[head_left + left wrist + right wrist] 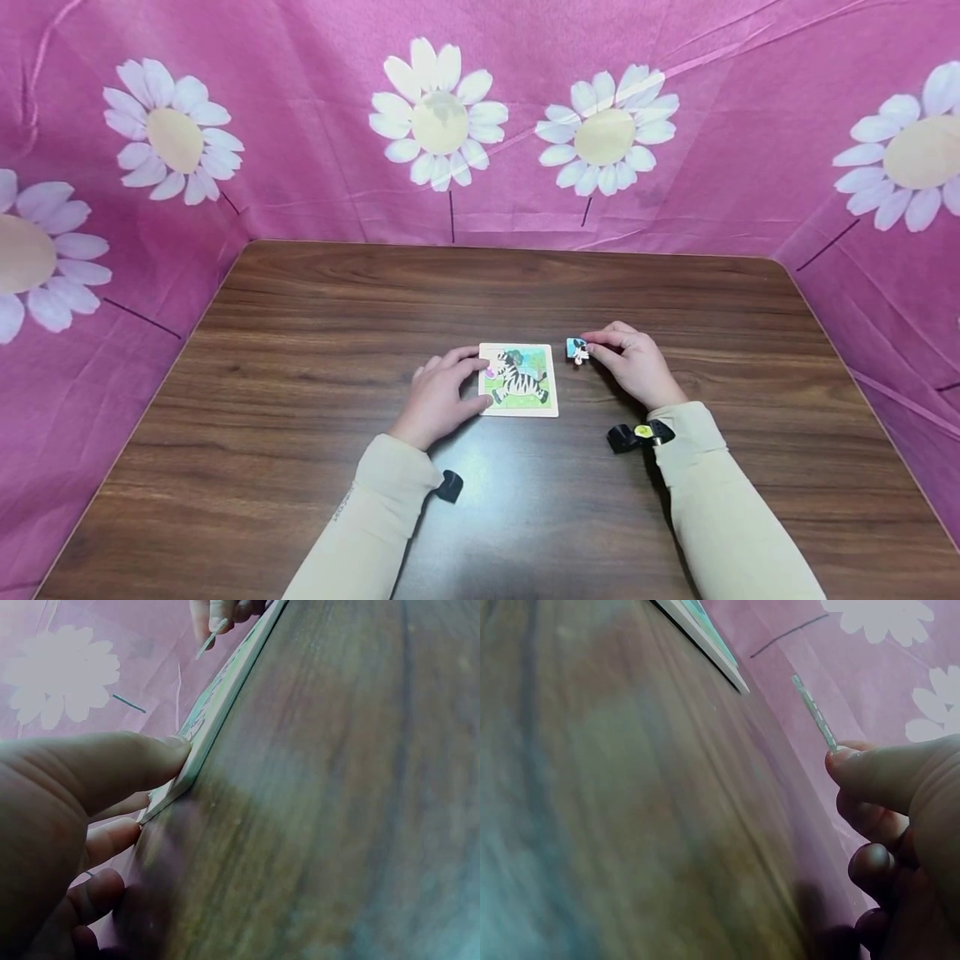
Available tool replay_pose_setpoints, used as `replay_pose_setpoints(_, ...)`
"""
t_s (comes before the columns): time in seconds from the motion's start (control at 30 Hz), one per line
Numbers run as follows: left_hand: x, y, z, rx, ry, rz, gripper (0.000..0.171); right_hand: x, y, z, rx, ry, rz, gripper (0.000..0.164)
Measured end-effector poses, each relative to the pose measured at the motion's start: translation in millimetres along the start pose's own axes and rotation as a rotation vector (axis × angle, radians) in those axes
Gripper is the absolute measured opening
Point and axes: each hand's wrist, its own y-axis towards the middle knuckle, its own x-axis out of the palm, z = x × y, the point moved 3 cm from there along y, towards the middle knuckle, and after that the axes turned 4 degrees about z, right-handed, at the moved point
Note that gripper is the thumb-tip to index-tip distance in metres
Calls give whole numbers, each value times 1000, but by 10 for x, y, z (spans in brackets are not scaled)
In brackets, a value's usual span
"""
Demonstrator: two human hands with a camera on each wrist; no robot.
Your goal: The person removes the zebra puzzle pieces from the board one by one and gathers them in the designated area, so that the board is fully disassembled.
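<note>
A square zebra jigsaw puzzle (517, 381) in a pale frame lies flat on the table. My left hand (442, 396) rests at its left side, thumb on the near left corner and fingertips along the left edge. In the left wrist view, the thumb (142, 761) lies straight over the rim of the board. To the right of the puzzle, my right hand (633, 362) pinches a small puzzle piece (577, 350) printed in blue, black and white. The right wrist view shows that piece (814, 712) edge-on between thumb and finger, apart from the board.
The brown wooden table (337, 317) has a pink cloth (315, 125) with large white daisies standing behind and at both sides. Black camera straps (630, 437) sit at the wrists, over light sleeves (720, 483).
</note>
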Motion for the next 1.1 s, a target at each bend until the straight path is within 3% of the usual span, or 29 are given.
replay_pose_setpoints(0.53, -7, 7, -4, 14, -4, 12, 51, -130, 8, 125, 21, -120, 22, 15)
replay_pose_setpoints(1.1, -20, -12, 22, -5, -19, 0, 51, -230, 1, 183, 45, -174, -32, 18)
